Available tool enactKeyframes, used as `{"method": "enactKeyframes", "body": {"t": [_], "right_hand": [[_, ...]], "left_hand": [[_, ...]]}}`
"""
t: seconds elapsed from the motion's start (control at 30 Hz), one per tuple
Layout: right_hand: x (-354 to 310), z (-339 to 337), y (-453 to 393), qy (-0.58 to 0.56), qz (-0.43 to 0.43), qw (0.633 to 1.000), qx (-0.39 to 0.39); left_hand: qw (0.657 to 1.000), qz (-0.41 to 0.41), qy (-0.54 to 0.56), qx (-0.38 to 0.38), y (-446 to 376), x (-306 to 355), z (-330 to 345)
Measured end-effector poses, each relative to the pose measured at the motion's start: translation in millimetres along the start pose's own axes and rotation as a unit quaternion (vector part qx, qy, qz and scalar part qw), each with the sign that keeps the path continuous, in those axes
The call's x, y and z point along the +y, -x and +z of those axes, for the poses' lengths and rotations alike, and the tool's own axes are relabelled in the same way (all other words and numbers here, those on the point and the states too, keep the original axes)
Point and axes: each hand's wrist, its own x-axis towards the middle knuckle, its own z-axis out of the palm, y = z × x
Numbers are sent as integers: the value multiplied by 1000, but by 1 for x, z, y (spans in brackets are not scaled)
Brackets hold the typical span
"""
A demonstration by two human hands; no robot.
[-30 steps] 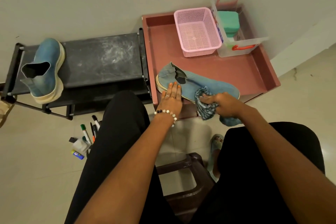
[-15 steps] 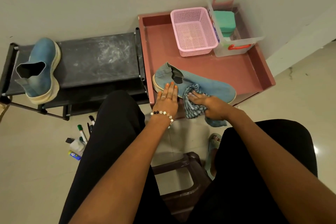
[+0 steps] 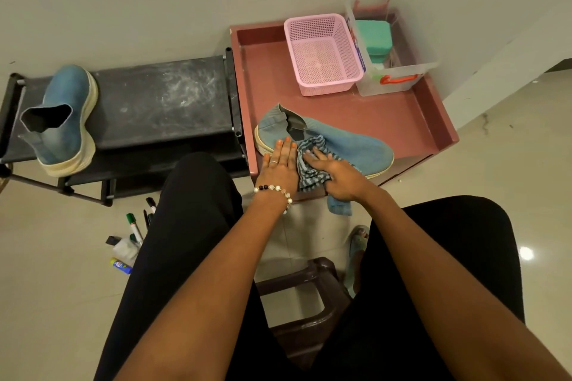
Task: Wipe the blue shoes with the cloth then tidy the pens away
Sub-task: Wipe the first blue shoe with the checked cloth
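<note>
Blue knit, the shoe [image 3: 346, 145] on the pink bench [image 3: 402, 114] lies on its side near the front edge, toe to the right, and the wiping is in mid-course; the left hand [image 3: 280, 164] lies flat with its fingers spread on the heel end to steady it, closed on nothing, while the right hand [image 3: 335, 176] presses the striped cloth [image 3: 311, 164] against the upper just below the shoe's opening, fingers laid out over the cloth and its tail hanging off the bench's front edge; the grip on the cloth looks like a press rather than a pinch; the second blue shoe [image 3: 62, 120] stands on the dusty black rack [image 3: 161, 99] well to the left, and whether it has had its wipe I cannot tell; the pens [image 3: 139, 223] lie scattered on the floor beside the left knee among small bits of clutter, untouched, and the pink basket [image 3: 323, 54] at the back of the bench holds nothing, so the tidying step is, by my judgement, wholly left to do; against the earlier frames the right hand and cloth have travelled leftward along the shoe, from about mid-length toward the opening, until they sit just beside the left hand, which has kept its place on the heel; the shoe itself has not visibly shifted on the bench
</note>
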Motion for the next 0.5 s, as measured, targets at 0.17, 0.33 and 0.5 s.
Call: {"method": "enactKeyframes", "body": {"t": [0.17, 0.33, 0.5], "right_hand": [[35, -22, 28, 54, -1, 999, -7], [65, -46, 60, 69, 76, 978, 181], [52, -50, 62, -152, 170, 876, 425]], "left_hand": [[1000, 12, 18, 4, 1, -5, 0], [999, 33, 12, 26, 1, -11, 4], [998, 40, 9, 43, 0, -13, 7]]}}
